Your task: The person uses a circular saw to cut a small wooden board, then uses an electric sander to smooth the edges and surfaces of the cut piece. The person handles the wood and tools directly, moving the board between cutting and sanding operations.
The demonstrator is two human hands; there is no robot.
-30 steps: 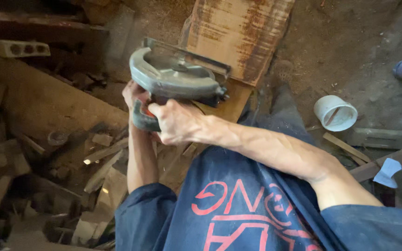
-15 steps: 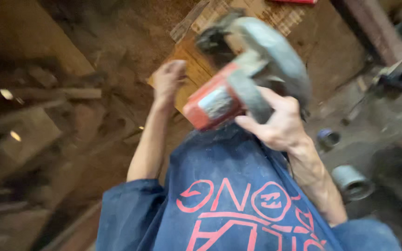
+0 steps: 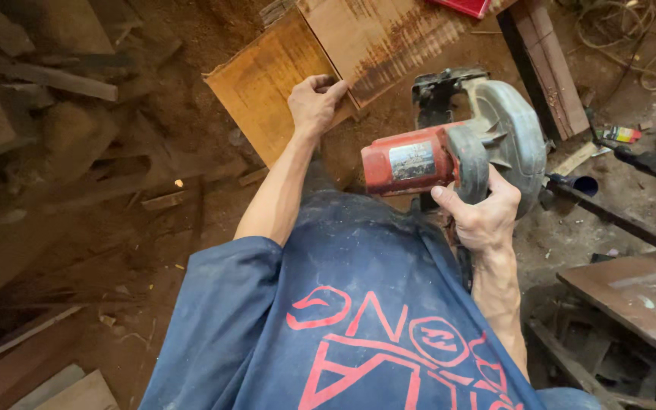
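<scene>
now the left hand [image 3: 314, 102] has come down and presses its bent fingers on the brown board [image 3: 282, 83] on the dirt floor. the right hand [image 3: 484, 216] squeezes the handle of the red and grey saw [image 3: 457, 152], held up beside the board.

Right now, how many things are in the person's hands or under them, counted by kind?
Circular saw, red and grey, gripped in the right hand: 1
Brown plywood sheets, one under the left hand, one overlapping it: 2
Hands: 2
Total: 5
</scene>
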